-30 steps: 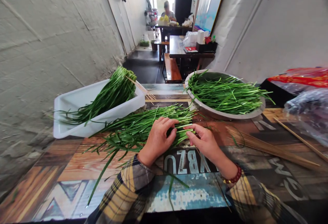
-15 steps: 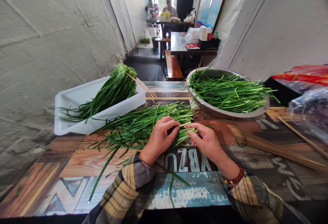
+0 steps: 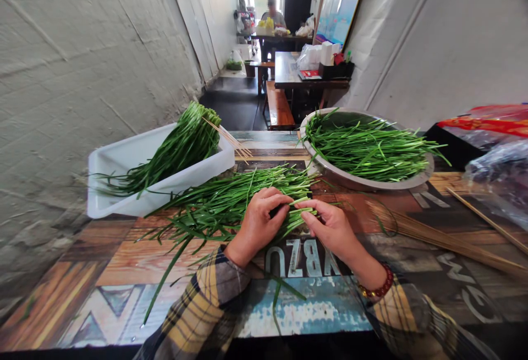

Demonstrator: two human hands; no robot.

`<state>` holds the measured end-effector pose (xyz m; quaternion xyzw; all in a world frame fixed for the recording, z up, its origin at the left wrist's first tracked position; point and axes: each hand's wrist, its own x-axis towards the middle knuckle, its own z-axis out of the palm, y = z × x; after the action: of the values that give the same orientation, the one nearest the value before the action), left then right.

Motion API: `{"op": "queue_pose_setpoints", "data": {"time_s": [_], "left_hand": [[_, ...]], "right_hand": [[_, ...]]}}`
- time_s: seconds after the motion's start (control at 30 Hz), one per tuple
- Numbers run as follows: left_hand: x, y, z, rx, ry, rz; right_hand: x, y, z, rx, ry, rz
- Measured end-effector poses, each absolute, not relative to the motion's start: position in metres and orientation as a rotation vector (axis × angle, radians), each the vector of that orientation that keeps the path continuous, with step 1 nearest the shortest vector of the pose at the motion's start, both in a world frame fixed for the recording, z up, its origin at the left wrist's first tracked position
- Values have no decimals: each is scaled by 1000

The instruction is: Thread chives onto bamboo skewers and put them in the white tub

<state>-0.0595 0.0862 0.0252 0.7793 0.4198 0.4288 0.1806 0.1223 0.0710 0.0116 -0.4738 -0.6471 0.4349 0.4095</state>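
A loose pile of green garlic chives (image 3: pixel 218 200) lies across the table, pale stem ends pointing right. My left hand (image 3: pixel 264 217) is closed around a small bunch of them near the stem ends. Just right of it, my right hand (image 3: pixel 328 225) pinches the pale tips between thumb and fingers. Behind to the left, a thick bundle of chives with skewers (image 3: pixel 235 140) sticking out of its stem end rests in a white plastic tray (image 3: pixel 206 172). More chives fill a round metal basin (image 3: pixel 371 185) at the back right.
A fan of thin bamboo skewers (image 3: pixel 449 236) lies on the right of the table, with a single stick (image 3: pixel 487 218) beyond it. Clear plastic bags (image 3: pixel 501 173) sit at the right edge. Farther back are another table (image 3: pixel 286 68), a bench (image 3: pixel 279 106) and a seated person (image 3: pixel 274 16).
My right fingers have shifted very slightly left along the stem ends, closer to my left hand. Everything else stays where it was.
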Motion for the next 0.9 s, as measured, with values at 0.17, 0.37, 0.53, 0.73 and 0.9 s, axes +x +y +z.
{"op": "queue_pose_setpoints", "data": {"time_s": [0.17, 0.37, 0.53, 0.73, 0.9], "left_hand": [[-60, 86, 25, 2211, 1183, 1210], [-60, 86, 24, 2210, 1194, 1202], [-61, 87, 24, 2210, 1188, 1214], [-61, 87, 24, 2231, 1176, 1209], [-61, 86, 25, 2225, 1171, 1190]], "right_hand": [[122, 71, 12, -1185, -1625, 1095], [122, 71, 12, -1203, -1658, 1039], [122, 71, 13, -1215, -1682, 986], [122, 72, 15, -1224, -1687, 979], [121, 72, 13, -1221, -1684, 1008]]}}
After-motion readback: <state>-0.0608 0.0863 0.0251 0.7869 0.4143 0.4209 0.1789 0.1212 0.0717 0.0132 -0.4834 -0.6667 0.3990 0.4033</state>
